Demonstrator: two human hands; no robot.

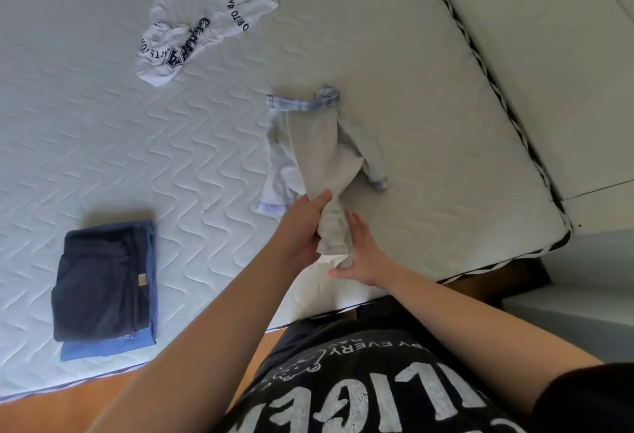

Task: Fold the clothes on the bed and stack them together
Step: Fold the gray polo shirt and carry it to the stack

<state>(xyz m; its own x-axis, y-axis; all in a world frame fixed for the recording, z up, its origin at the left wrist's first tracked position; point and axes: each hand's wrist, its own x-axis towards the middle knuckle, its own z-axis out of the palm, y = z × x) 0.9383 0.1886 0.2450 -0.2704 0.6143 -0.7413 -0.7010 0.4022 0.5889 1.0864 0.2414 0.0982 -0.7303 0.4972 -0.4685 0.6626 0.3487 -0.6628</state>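
While the person stands at the near edge of the mattress [103,130], both hands work on a pale grey garment with blue checked trim [315,144] that lies on the quilted surface close to that edge. The left hand [303,230] has its fingers and thumb curled round the bunched near end of the garment, lifting it off the mattress. The right hand [360,254] is against the same bunch from the other side, its fingers fairly straight along the cloth and its thumb tucked under the lower fold. From the bunch the garment spreads out away from the person, with a checked band across its far end and a checked cuff on the sleeve to its right. To the left of this garment, near the same mattress edge, sits a folded stack: a dark navy piece [99,281] on top of a blue piece [137,343]. Farther from the person than the garment, and to its left, a white shirt with dark lettering [192,31] lies crumpled and unfolded on the mattress.
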